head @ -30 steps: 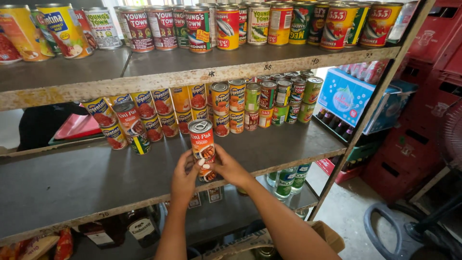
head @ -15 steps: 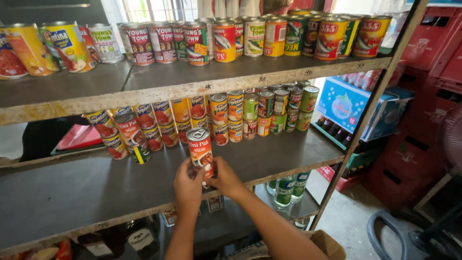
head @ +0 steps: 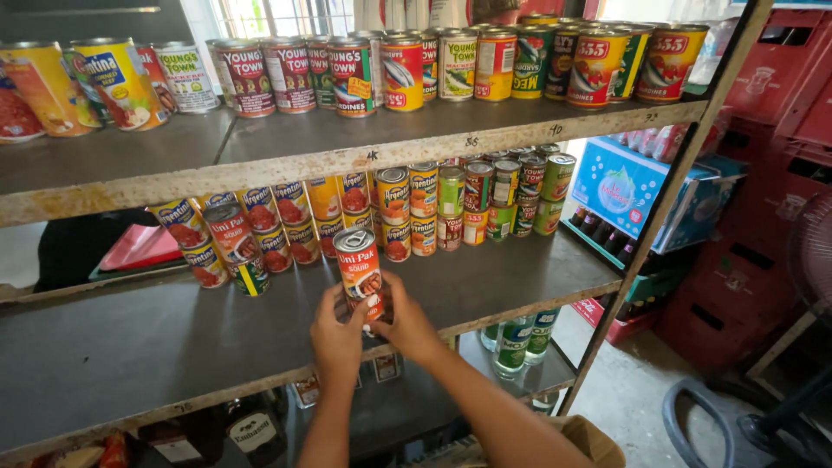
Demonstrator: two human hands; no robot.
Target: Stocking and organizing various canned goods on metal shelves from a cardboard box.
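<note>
A red-labelled can (head: 360,276) is gripped upright between the left hand (head: 337,340) and right hand (head: 407,328), both closed around its lower half, just above the middle shelf (head: 130,347). Judged step: placing; next, lowering beside the stacked cans (head: 260,238).

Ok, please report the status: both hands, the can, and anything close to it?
Left hand and right hand both grip red upright tin can. Can above grey middle shelf. Stacked yellow and red cans close behind.
</note>
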